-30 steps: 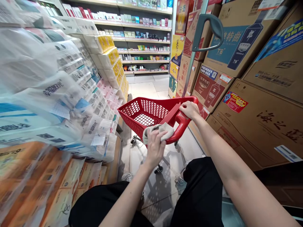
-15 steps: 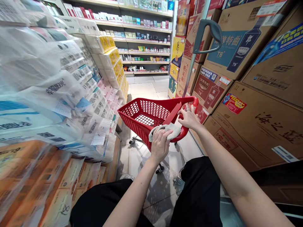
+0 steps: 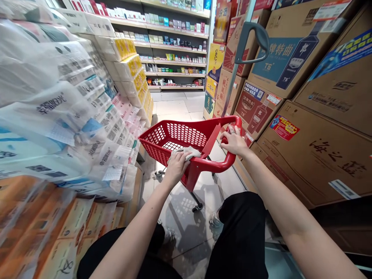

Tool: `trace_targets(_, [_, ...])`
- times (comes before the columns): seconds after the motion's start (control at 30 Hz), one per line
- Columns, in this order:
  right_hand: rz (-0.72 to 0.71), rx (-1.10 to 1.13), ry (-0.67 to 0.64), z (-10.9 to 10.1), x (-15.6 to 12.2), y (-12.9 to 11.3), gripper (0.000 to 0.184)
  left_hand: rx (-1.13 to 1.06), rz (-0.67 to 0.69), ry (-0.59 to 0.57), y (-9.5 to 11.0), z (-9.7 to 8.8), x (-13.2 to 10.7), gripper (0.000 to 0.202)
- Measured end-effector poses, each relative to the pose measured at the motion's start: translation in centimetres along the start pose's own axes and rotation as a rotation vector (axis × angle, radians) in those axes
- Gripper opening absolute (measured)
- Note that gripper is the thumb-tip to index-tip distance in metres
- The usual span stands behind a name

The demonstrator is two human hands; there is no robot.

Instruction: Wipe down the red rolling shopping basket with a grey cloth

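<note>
A red plastic shopping cart (image 3: 177, 135) stands on the tiled floor in front of me, its basket empty. My left hand (image 3: 176, 166) presses a grey cloth (image 3: 188, 152) onto the near rim of the basket. My right hand (image 3: 234, 141) grips the cart's red handle (image 3: 229, 161) at its right end. My arms reach forward over my black-trousered knees.
Stacked packs of tissue paper (image 3: 66, 116) fill the left side of the narrow aisle. Large cardboard cartons (image 3: 314, 116) are piled on the right, with a grey trolley handle (image 3: 252, 35) leaning against them. Stocked shelves (image 3: 174, 46) close the far end.
My left hand has slid the cloth left along the cart, from the handle's bend onto the basket rim. The cart has turned slightly, and my right hand stays on the handle.
</note>
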State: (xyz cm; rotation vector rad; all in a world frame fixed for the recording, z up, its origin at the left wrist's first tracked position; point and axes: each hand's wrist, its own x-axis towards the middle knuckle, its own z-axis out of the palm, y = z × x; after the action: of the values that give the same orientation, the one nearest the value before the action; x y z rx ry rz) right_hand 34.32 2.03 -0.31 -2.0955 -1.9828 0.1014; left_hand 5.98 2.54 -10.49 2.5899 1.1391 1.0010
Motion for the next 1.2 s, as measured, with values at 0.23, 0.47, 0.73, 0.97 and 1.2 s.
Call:
trace_targets(0.23, [-0.044,-0.017,-0.024,-0.2,0.3,2.0,0.03,-0.01,0.131,-0.107,0.5,0.2,0.9,0.037])
trace_targets(0.47, [-0.095,-0.01,-0.038,-0.6,0.9,3.2,0.033,-0.014,0.041,-0.11,-2.9,0.5,1.4,0.035])
trace_targets(0.73, [-0.035,-0.058,0.126,0.2,-0.8,0.9,0.042,-0.158,-0.323,0.291,2.8,2.7,-1.6,0.045])
trace_targets(0.97, [-0.051,-0.038,0.153,0.3,-0.8,1.1,0.036,-0.239,-0.398,0.448,9.8,3.9,-3.6,0.043])
trace_targets(1.2, [-0.112,0.003,0.168,0.0,-0.7,1.9,0.028,-0.216,-0.15,0.332,7.0,4.0,-4.1,0.029])
